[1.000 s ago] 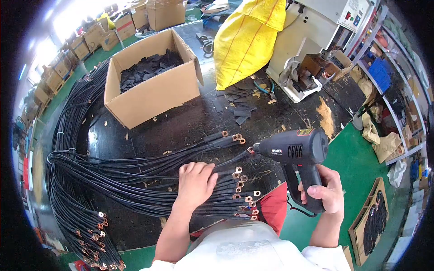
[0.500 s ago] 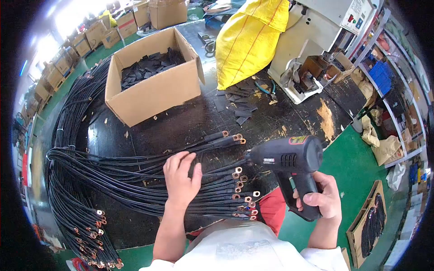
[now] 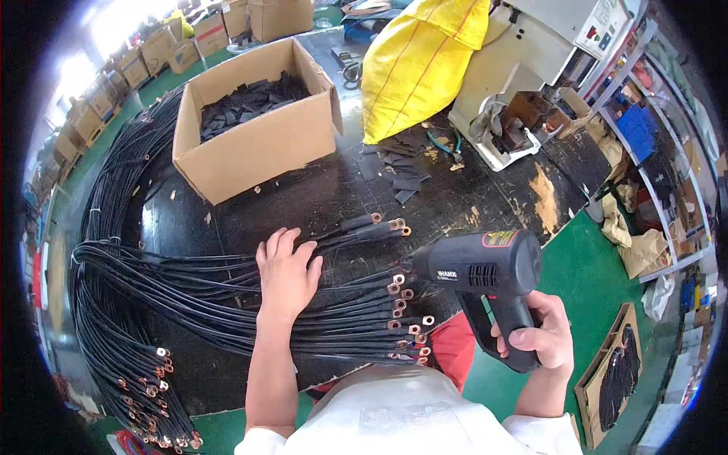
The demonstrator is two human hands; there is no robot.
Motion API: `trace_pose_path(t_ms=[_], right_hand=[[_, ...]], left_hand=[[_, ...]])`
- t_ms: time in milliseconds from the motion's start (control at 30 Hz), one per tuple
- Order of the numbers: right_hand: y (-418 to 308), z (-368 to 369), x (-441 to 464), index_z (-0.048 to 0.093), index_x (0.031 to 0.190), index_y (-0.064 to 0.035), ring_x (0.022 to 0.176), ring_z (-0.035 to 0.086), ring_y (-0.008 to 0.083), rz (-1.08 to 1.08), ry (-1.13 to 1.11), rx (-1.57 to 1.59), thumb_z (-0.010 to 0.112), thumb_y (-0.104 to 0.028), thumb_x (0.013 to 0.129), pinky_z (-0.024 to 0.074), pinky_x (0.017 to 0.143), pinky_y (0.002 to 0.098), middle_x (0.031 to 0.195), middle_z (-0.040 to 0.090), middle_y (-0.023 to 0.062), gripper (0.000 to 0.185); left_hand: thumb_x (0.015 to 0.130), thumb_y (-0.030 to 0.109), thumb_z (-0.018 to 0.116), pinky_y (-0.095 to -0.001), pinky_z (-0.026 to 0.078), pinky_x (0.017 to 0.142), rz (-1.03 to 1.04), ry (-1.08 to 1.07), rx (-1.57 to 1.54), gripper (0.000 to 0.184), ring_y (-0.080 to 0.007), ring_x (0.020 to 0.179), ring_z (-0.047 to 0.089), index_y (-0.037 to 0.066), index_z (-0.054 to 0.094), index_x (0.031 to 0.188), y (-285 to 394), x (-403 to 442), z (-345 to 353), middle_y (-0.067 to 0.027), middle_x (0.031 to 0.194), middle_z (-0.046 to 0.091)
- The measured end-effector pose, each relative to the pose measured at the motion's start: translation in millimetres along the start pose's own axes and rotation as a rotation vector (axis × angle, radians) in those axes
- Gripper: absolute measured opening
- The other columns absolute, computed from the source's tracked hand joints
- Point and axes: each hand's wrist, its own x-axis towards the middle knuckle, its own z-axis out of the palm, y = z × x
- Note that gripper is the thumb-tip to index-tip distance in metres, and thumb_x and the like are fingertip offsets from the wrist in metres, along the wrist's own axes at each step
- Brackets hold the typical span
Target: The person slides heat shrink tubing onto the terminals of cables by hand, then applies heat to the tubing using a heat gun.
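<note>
My right hand (image 3: 543, 332) is wrapped round the handle of a black heat gun (image 3: 485, 265). Its nozzle points left, over the lug ends of the black cables (image 3: 318, 307). My left hand (image 3: 288, 273) lies across the upper cables, fingers stretched out and thumb apart; its fingertips reach the bundle's far side. Copper lugs (image 3: 415, 330) cap the cable ends, fanned out near the table's front edge. A few cables with dark sleeves (image 3: 362, 221) lie separately, above the main fan. Whether a cable lies beneath my left palm is hidden.
A cardboard box (image 3: 258, 163) of black pieces stands behind the cables. Beyond are a yellow sack (image 3: 421, 76), loose black pieces (image 3: 406, 182), pliers (image 3: 455, 155) and a white machine (image 3: 493, 98). More lugged cables (image 3: 155, 390) hang at the table's left.
My left hand has slid a little to the left along the cables. The heat gun stays almost where it was, its side turned slightly more into view.
</note>
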Motion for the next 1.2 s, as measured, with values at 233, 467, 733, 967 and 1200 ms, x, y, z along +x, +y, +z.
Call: trace_pose_path(t_ms=[233,467,733,967,1200], right_hand=[[3,-1,3,0.062,0.114,0.0145,0.058,0.067,0.0221,-0.028,0.095,-0.02,0.076,-0.018,0.061,0.0567,0.053,0.0331,0.082,0.071,0.0189,0.063],[0,-4,3,0.062,0.112,0.0142,0.057,0.067,0.0215,-0.071,0.106,-0.019,0.077,-0.021,0.062,0.0558,0.051,0.0324,0.081,0.07,0.018,0.063],[1,-3,7,0.062,0.108,0.0137,0.057,0.067,0.0223,-0.068,0.116,-0.025,0.078,-0.022,0.061,0.0555,0.049,0.0329,0.079,0.07,0.0191,0.062],[1,-1,11,0.063,0.107,0.0135,0.055,0.067,0.023,-0.074,0.125,-0.02,0.078,-0.022,0.061,0.0552,0.048,0.0332,0.078,0.069,0.0198,0.06],[2,1,16,0.062,0.108,0.013,0.057,0.067,0.0215,-0.069,0.111,-0.01,0.078,-0.021,0.062,0.0557,0.05,0.0329,0.079,0.069,0.0187,0.06]], left_hand=[[0.084,0.017,0.076,-0.0618,0.033,0.114,0.052,-0.125,-0.014,0.016,-0.0332,0.137,0.046,0.013,0.074,0.1,2,-1,-6,-0.0097,0.132,0.059],[0.081,0.018,0.078,-0.0573,0.035,0.113,0.052,-0.122,-0.112,0.025,-0.031,0.12,0.055,0.01,0.073,0.104,5,5,-5,-0.0068,0.113,0.064],[0.086,0.029,0.076,-0.058,0.032,0.115,0.079,-0.023,-0.091,0.028,-0.0348,0.132,0.048,0.009,0.073,0.106,6,2,1,-0.0131,0.13,0.059],[0.089,0.028,0.073,-0.0613,0.03,0.115,0.116,-0.123,-0.119,0.026,-0.0391,0.139,0.043,0.006,0.072,0.103,11,1,-3,-0.0164,0.136,0.056],[0.087,0.013,0.07,-0.0502,0.04,0.109,0.02,0.365,-0.174,0.024,-0.0391,0.129,0.052,0.004,0.068,0.11,3,5,2,-0.0175,0.132,0.059]])
